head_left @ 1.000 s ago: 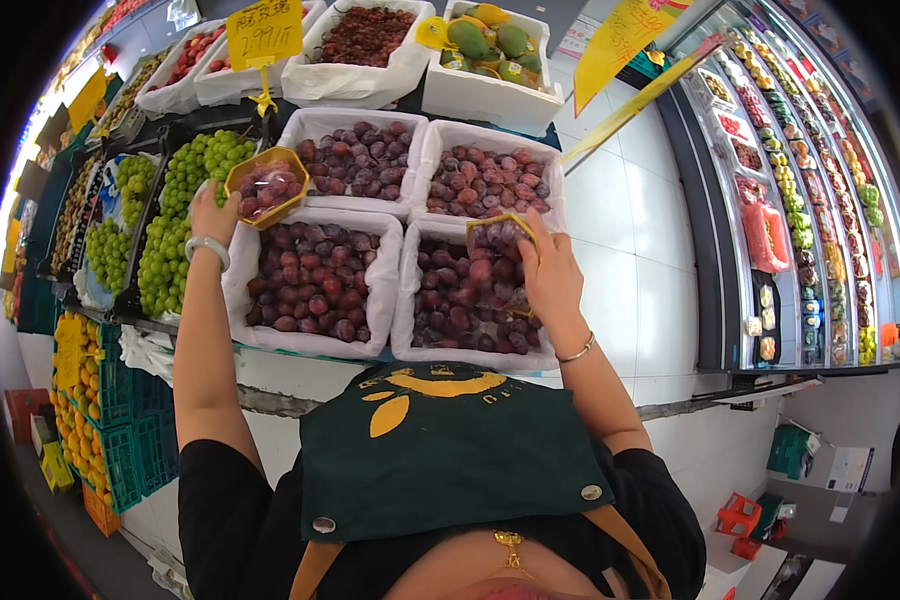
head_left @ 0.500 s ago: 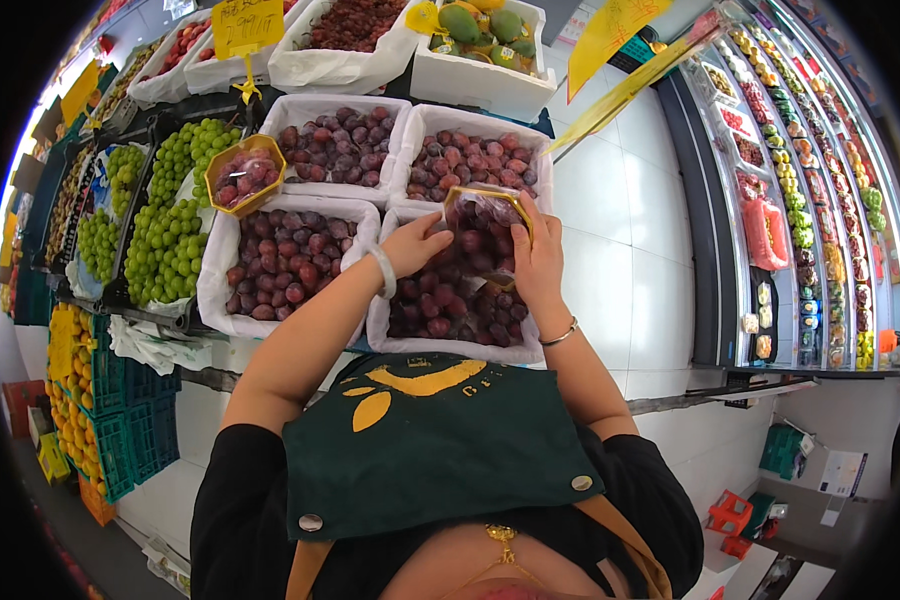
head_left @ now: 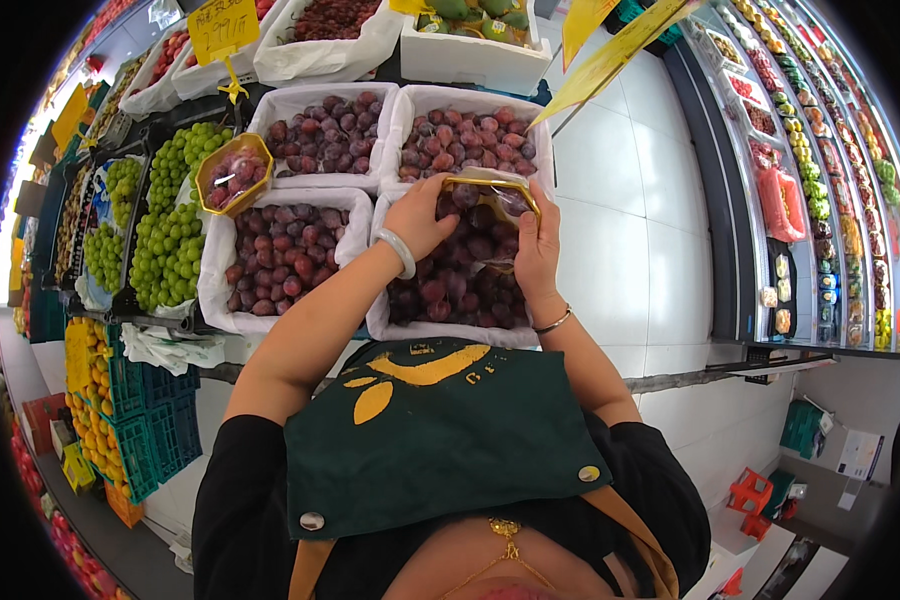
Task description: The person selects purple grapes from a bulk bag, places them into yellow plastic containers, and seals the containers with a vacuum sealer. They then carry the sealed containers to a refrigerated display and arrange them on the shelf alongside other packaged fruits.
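Over the near right crate of plums (head_left: 450,292), I hold a gold-rimmed plastic box (head_left: 490,183) with a shiny clear cover. It is tilted, and dark plums show at its front. My left hand (head_left: 420,215), with a pale bangle on the wrist, is closed at the box's left side; some of its fingers are hidden. My right hand (head_left: 538,240) grips the right edge, thumb up near the gold rim. A similar gold octagonal box (head_left: 234,174) of wrapped plums rests to the left, at the corner between crates and green grapes.
White-lined plum crates (head_left: 285,255) lie around my hands, with green grapes (head_left: 170,235) farther left. A yellow sign (head_left: 610,60) leans in from the upper right. Refrigerated fruit shelves (head_left: 820,190) stand across the aisle at right. Teal crates of orange fruit (head_left: 140,430) are at lower left.
The box has tilted, so its gold rim now faces up more. My left hand has shifted from its front to its left side. The whole view has moved slightly.
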Tool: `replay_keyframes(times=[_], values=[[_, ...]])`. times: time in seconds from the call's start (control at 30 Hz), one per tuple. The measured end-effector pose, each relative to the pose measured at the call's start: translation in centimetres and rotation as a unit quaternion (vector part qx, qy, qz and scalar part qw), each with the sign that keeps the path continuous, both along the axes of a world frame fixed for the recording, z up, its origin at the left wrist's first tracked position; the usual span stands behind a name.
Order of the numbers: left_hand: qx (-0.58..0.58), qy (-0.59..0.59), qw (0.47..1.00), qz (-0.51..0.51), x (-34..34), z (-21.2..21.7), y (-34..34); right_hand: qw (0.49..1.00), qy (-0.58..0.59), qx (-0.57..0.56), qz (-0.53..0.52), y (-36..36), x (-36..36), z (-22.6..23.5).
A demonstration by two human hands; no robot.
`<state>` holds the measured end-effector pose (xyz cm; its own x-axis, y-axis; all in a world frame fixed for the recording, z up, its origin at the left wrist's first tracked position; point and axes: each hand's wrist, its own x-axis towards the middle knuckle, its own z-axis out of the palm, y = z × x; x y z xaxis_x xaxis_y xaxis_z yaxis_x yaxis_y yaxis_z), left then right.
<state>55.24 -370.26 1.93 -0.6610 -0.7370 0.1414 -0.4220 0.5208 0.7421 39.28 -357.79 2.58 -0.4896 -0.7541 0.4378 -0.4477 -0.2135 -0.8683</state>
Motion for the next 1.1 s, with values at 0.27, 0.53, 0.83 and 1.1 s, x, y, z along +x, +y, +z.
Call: replay_keyframes(times=[0.27, 0.53, 0.83, 1.1], values=[[0.014, -0.124, 0.992, 0.005, -0.2, 2.3, 0.7, 0.970, -0.223, 0.092, 0.034, -0.5, -1.2, -0.7], [0.389, 0.190, 0.900, 0.056, -0.6, 1.2, -7.7, 0.968, -0.218, 0.062, 0.105, -6.0, -3.2, 0.8], [0.299, 0.172, 0.930, 0.126, -3.8, 0.7, -15.2, 0.878, 0.448, 0.001, 0.171, -13.6, -5.2, 3.0], [0.271, 0.144, 0.952, 0.017, -3.8, -1.8, -16.3, 0.940, 0.328, 0.053, 0.072, -17.8, -7.5, 3.0]])
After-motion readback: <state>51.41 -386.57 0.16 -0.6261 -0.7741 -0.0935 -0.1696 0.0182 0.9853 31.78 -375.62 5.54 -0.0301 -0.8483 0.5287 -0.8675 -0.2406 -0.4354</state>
